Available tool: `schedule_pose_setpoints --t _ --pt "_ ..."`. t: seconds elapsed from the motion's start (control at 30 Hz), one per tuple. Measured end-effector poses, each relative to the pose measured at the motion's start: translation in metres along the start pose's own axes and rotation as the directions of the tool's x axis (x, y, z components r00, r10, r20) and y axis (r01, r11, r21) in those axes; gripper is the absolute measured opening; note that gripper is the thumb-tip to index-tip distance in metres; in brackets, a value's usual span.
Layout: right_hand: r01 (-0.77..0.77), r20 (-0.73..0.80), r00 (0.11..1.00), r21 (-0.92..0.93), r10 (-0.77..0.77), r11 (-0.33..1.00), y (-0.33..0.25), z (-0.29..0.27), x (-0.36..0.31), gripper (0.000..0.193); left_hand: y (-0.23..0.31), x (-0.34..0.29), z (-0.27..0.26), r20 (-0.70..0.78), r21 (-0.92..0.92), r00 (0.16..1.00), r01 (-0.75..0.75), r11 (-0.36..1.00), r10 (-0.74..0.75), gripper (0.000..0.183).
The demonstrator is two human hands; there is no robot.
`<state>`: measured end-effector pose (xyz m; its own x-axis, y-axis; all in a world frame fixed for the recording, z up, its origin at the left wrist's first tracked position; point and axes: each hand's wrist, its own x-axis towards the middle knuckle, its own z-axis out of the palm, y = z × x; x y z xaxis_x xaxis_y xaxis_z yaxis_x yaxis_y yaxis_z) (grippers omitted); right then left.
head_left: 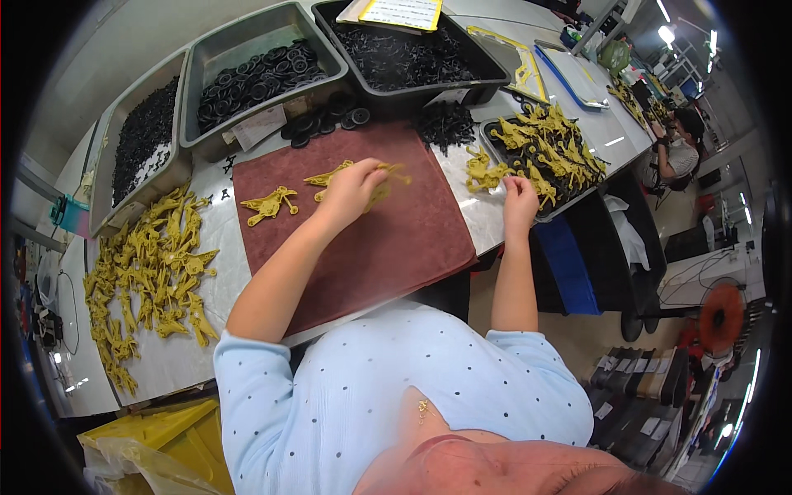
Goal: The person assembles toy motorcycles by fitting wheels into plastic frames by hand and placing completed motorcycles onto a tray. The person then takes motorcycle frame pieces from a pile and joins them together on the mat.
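Note:
My left hand (353, 191) is closed on a yellow plastic part (388, 186), blurred by motion, over the dark red cloth (388, 256). Two more yellow parts lie on the cloth's left side: a flat one with arms (269, 205) and another (328, 176) partly behind my left hand. At the right, my right hand (520, 205) has its fingers pinched at the end of a yellow plastic part (485, 171), by the left edge of a tray (488, 132). That tray is heaped with yellow parts carrying black pieces.
A large pile of yellow parts (157, 268) covers the table's left. Grey bins of small black pieces (148, 132), black wheels (260, 82) and black parts (396, 58) stand along the back. Loose black pieces (445, 124) lie beyond the cloth. A person (681, 144) sits far right.

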<state>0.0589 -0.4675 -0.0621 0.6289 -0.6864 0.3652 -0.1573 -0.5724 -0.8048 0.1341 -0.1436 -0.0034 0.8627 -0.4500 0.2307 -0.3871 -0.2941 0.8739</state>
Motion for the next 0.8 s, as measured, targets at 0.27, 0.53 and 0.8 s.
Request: schedule_pose_setpoints --t 0.27,0.53,0.8 --pt "0.146 -0.034 0.988 -0.133 -0.152 0.98 0.006 0.009 -0.014 0.018 -0.031 0.082 0.066 0.076 0.492 0.997 -0.039 0.87 0.001 0.02" --pt "0.158 -0.018 0.986 -0.167 -0.163 0.973 0.007 0.009 -0.016 0.015 -0.028 0.057 0.057 -0.02 0.685 0.972 -0.157 0.711 0.234 0.031" --pt "0.198 0.004 0.978 -0.322 -0.207 0.926 0.01 0.015 -0.013 0.02 -0.053 0.052 0.063 0.038 0.756 0.944 -0.242 0.608 0.328 0.036"
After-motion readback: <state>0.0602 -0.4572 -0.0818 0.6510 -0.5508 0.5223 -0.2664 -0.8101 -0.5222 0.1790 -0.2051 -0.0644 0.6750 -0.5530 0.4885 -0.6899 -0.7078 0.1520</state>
